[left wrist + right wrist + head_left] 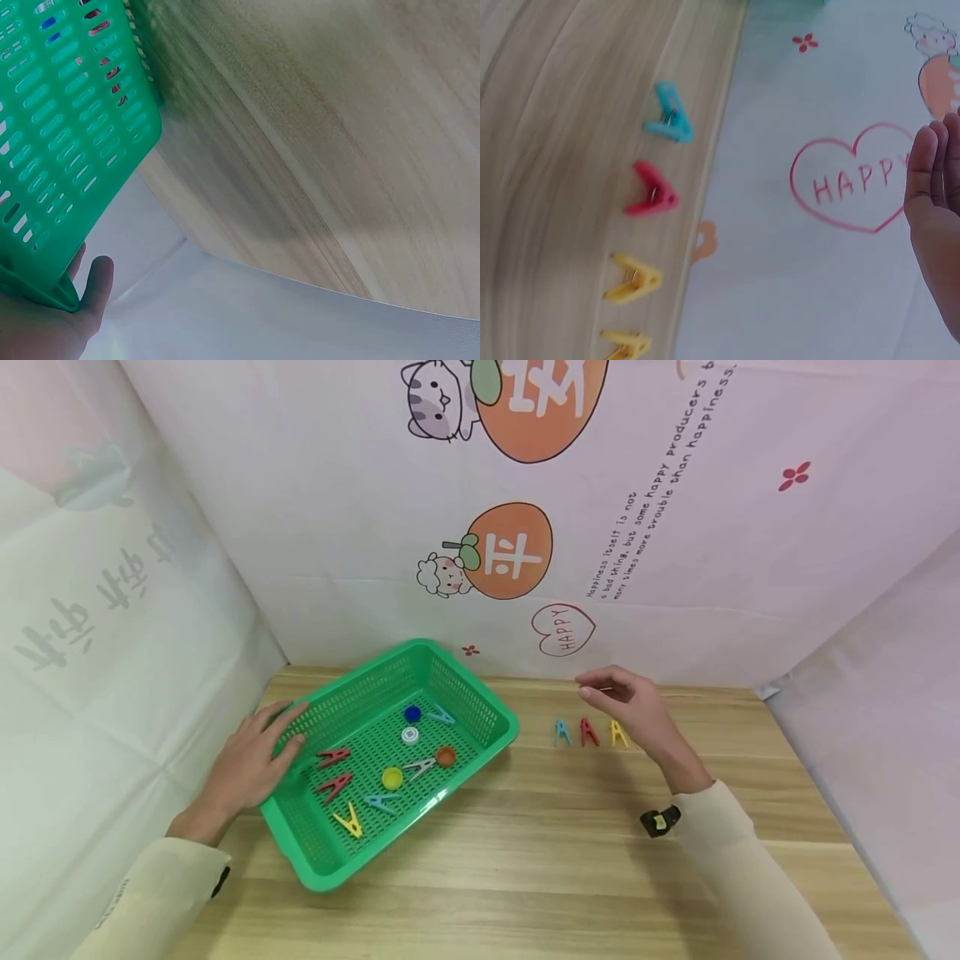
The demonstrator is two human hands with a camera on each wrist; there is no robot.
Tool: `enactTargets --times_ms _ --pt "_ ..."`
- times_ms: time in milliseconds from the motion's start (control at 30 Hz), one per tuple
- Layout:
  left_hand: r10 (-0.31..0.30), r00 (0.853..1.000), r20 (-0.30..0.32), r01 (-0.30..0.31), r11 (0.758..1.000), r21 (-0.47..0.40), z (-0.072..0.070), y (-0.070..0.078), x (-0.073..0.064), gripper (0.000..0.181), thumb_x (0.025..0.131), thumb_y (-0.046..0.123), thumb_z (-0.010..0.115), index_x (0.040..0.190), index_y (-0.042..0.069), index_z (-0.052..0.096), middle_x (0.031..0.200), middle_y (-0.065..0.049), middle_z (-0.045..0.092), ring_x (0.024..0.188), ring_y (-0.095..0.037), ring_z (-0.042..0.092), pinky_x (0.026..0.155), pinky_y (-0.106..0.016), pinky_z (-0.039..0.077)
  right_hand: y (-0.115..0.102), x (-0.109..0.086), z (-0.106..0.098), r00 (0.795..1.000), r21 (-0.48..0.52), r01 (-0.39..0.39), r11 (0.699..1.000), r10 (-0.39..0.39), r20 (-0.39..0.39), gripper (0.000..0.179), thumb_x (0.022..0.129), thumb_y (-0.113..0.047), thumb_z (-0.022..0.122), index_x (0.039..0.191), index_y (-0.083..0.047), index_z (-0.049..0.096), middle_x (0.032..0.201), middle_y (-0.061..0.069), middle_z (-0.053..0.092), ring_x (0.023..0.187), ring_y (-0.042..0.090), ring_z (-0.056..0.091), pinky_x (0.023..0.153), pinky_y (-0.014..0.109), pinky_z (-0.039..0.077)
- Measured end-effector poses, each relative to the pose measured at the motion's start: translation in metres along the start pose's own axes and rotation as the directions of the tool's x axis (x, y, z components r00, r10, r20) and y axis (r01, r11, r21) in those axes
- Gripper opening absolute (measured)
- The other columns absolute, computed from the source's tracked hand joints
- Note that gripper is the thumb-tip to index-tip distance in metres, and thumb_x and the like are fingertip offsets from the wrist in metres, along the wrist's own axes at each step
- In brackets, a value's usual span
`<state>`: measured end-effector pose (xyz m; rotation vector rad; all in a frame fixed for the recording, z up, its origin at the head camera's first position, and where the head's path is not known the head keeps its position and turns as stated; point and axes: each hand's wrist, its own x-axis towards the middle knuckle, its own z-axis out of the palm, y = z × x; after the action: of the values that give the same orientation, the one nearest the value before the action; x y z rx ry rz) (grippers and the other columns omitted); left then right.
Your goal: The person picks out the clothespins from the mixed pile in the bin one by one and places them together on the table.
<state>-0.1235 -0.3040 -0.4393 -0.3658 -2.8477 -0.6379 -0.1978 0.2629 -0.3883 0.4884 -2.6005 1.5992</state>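
My left hand (247,760) rests on the left rim of a green perforated basket (300,860), its fingers extended over the edge. Within the basket lie several clothespins, among them a red one (333,757) and a yellow one (348,821), along with bottle caps such as a blue one (412,714) and an orange one (446,756). Empty and raised, my right hand (630,706) has its fingers slightly bent. Below it on the table stand a row of clothespins: blue (669,116), red (652,191) and two yellow (634,280). One yellow is mostly hidden behind the hand in the head view.
A wooden table (525,877) carries everything. White printed cloth (360,527) rises along its back edge, and more pale cloth (67,568) hangs at the left and right sides. The basket stands close to the back cloth.
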Motion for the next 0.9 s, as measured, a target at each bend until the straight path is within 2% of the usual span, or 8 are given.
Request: enactTargets --times_ms 233,367,533,633,900 --pt "-0.008 1.0 0.007 0.008 1.0 -0.002 0.001 -0.001 -0.001 0.053 0.116 0.029 0.052 0.164 0.008 0.047 0.165 -0.029 0.042 0.143 -0.057 0.044 0.108 -0.079 0.04 -0.015 0.013 0.02 0.995 0.038 0.017 0.999 -0.021 0.099 0.028 0.107 -0.023 0.074 0.129 -0.007 0.075 0.128 0.018 0.073 0.109 0.013 0.072 0.094 0.018 0.059" --pt "-0.011 1.0 0.009 0.011 1.0 -0.002 0.001 -0.002 -0.001 0.053 0.116 0.029 0.052 0.164 0.008 0.047 0.165 -0.029 0.041 0.142 -0.058 0.044 0.107 -0.08 0.041 -0.025 0.018 0.032 0.986 0.055 0.024 0.998 -0.032 0.164 0.028 0.106 -0.022 0.074 0.13 -0.008 0.075 0.127 0.011 0.073 0.114 0.02 0.071 0.097 0.02 0.059" --pt "-0.012 1.0 0.008 0.012 1.0 -0.003 0.001 -0.002 -0.001 0.053 0.116 0.029 0.052 0.164 0.008 0.047 0.165 -0.029 0.041 0.142 -0.058 0.045 0.107 -0.08 0.041 -0.037 0.025 0.046 0.97 0.07 0.068 0.995 -0.082 0.231 0.029 0.106 -0.02 0.074 0.132 -0.007 0.076 0.129 0.007 0.073 0.117 0.02 0.07 0.101 0.023 0.06" --pt "-0.01 1.0 0.008 0.01 1.0 -0.002 0.0 -0.002 -0.001 0.053 0.116 0.029 0.051 0.164 0.008 0.047 0.165 -0.029 0.042 0.142 -0.058 0.045 0.107 -0.079 0.041 -0.044 0.028 0.053 0.958 0.042 0.106 0.994 -0.113 0.262 0.028 0.106 -0.021 0.074 0.131 -0.01 0.078 0.127 0.006 0.073 0.116 0.018 0.07 0.101 0.024 0.06" --pt "-0.005 1.0 0.005 0.005 1.0 0.0 0.001 -0.002 0.0 0.052 0.115 0.027 0.053 0.163 0.008 0.048 0.165 -0.029 0.042 0.142 -0.058 0.045 0.108 -0.08 0.041 -0.066 0.04 0.075 0.917 0.014 0.173 0.985 -0.166 0.364 0.025 0.104 -0.021 0.077 0.128 -0.017 0.081 0.115 0.002 0.071 0.109 0.021 0.066 0.1 0.035 0.061"
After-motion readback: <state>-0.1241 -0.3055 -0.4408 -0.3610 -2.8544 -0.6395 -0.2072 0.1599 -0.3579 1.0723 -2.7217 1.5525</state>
